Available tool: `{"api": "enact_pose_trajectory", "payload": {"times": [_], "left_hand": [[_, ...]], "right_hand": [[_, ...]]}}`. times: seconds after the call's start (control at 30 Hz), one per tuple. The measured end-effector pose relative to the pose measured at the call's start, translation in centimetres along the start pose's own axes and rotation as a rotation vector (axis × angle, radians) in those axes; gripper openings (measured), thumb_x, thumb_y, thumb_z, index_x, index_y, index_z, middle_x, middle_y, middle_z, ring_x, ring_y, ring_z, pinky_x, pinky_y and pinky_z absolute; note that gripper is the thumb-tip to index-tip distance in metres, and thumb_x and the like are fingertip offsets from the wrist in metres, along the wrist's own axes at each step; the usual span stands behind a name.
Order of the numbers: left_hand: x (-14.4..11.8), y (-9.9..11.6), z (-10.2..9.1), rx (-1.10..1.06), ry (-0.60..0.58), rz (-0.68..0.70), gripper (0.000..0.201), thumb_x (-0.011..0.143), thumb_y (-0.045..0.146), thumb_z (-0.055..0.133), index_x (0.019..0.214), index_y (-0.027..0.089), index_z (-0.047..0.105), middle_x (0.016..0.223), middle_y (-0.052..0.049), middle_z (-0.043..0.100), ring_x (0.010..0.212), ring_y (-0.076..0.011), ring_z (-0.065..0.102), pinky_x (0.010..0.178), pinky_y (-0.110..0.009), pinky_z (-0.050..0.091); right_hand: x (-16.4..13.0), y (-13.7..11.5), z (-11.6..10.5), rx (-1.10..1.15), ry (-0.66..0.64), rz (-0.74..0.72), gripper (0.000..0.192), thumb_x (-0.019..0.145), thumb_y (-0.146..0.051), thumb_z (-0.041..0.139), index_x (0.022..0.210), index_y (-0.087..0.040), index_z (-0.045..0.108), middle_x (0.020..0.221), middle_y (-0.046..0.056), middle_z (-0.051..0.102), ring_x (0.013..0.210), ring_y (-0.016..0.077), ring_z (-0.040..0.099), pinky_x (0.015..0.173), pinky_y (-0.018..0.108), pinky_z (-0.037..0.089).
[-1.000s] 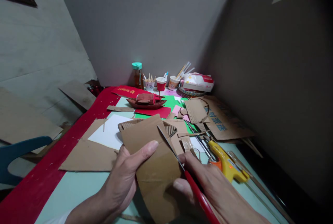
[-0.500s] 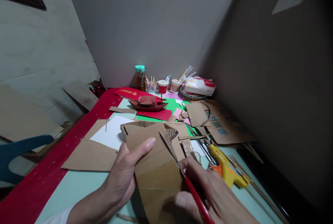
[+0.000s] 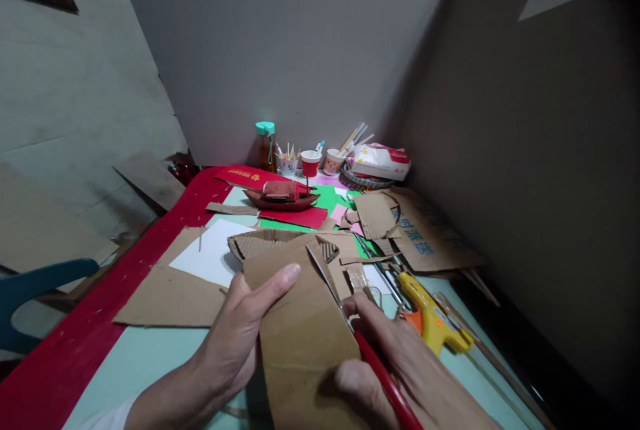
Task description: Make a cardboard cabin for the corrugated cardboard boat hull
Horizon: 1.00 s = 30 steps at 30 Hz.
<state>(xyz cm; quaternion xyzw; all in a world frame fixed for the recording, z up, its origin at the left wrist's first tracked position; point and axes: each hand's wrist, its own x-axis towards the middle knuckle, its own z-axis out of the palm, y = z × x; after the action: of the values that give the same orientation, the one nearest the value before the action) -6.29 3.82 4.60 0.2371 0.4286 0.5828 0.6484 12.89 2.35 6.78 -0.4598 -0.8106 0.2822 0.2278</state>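
My left hand [image 3: 240,330] is closed on a brown cardboard piece [image 3: 305,343], with the thumb on its upper face. My right hand [image 3: 405,363] grips red-handled scissors [image 3: 383,373], whose blade lies along the cardboard's right side near the top. The lower blade is hidden behind the sheet. Just beyond the piece sits a boat-shaped cardboard form [image 3: 255,242] with ridged inner walls, partly covered by the piece. Farther back, a small reddish-brown model boat [image 3: 280,200] rests near a red sheet [image 3: 295,218].
A yellow glue gun [image 3: 433,313] lies right of my right hand. Cardboard scraps [image 3: 377,217] and a large printed cardboard sheet [image 3: 435,237] lie at the right. White paper [image 3: 213,253] is at left. Against the wall stand a bottle [image 3: 266,147], paper cups [image 3: 311,163] and a tissue pack [image 3: 379,162].
The scissors and my right hand have shifted slightly along the cardboard's right side. My left hand keeps its hold. The whole view has moved a little.
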Motion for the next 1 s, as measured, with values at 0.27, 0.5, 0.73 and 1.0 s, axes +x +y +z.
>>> {"api": "enact_pose_trajectory", "payload": {"times": [0.27, 0.5, 0.73, 1.0], "left_hand": [[-0.7, -0.5, 0.2, 0.042, 0.033, -0.013, 0.087, 0.081, 0.024, 0.08, 0.154, 0.026, 0.032, 0.11, -0.01, 0.08, 0.1, -0.0301, 0.076, 0.079, -0.036, 0.063], [-0.6, -1.0, 0.1, 0.042, 0.055, -0.033, 0.085, 0.077, 0.022, 0.082, 0.151, 0.022, 0.04, 0.105, -0.01, 0.081, 0.092, -0.0282, 0.078, 0.079, -0.035, 0.062], [-1.3, -1.2, 0.2, 0.051, -0.018, -0.065, 0.079, 0.076, 0.025, 0.083, 0.146, 0.021, 0.048, 0.106, -0.008, 0.081, 0.093, -0.0267, 0.077, 0.082, -0.034, 0.062], [-1.3, -1.3, -0.1, 0.211, -0.066, -0.124, 0.038, 0.073, 0.031, 0.084, 0.105, 0.018, 0.071, 0.1, -0.007, 0.081, 0.092, -0.026, 0.076, 0.08, -0.033, 0.06]], "right_hand": [[0.1, 0.6, 1.1, 0.074, 0.007, 0.055, 0.026, 0.094, -0.051, 0.056, 0.099, -0.028, 0.068, 0.065, 0.0, 0.07, 0.062, 0.0221, 0.068, 0.057, 0.029, 0.052], [0.1, 1.9, 2.7, 0.052, 0.08, 0.023, 0.032, 0.093, -0.059, 0.055, 0.094, -0.03, 0.067, 0.072, 0.001, 0.072, 0.068, 0.0233, 0.069, 0.059, 0.029, 0.053], [0.5, 1.1, 2.0, 0.187, 0.053, 0.033, 0.026, 0.092, -0.051, 0.057, 0.089, -0.028, 0.067, 0.06, -0.001, 0.066, 0.051, 0.0203, 0.061, 0.05, 0.029, 0.045], [1.2, 1.8, 3.3, 0.242, 0.066, 0.107, 0.036, 0.097, -0.052, 0.052, 0.076, -0.023, 0.06, 0.063, 0.0, 0.062, 0.061, 0.0177, 0.062, 0.054, 0.025, 0.045]]}}
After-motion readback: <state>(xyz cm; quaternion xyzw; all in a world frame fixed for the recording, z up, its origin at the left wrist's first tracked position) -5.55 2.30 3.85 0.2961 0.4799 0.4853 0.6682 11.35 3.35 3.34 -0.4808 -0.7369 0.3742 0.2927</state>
